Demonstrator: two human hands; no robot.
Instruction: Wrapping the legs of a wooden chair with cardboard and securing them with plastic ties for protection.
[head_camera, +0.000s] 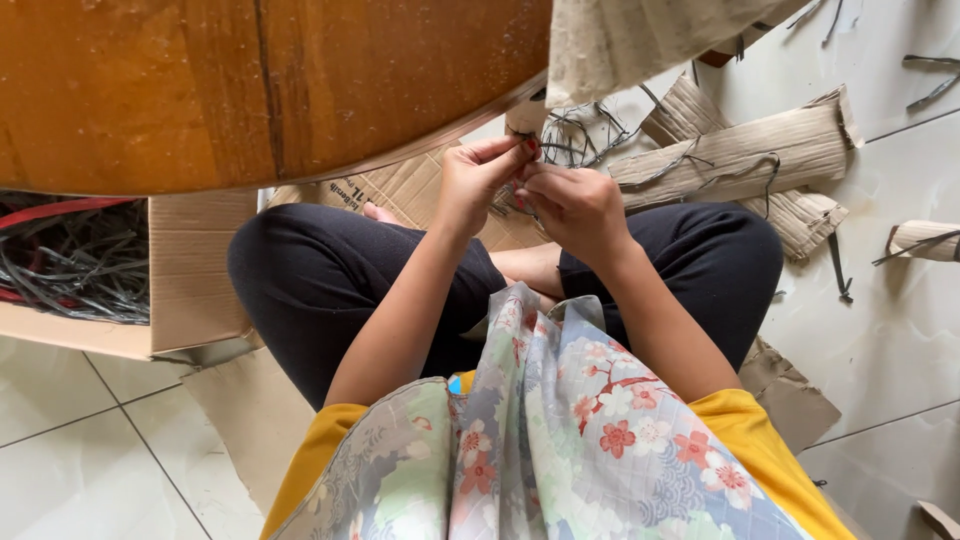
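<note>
I sit cross-legged on the floor in dark trousers. My left hand (478, 180) and my right hand (572, 205) meet in front of my knees, fingertips pinched together on a small bunch of thin grey strips (520, 185). The strips are mostly hidden by my fingers. A tangle of the same thin grey strips (580, 135) lies on the floor just beyond my hands. A flowered cloth (570, 430) hangs down my front.
A round wooden table top (250, 80) overhangs at upper left. An open cardboard box (190, 270) with grey and red strips stands at left. Corrugated cardboard rolls (760, 150) and loose strips lie on the white tiles at right. Flat cardboard (400, 190) lies under my legs.
</note>
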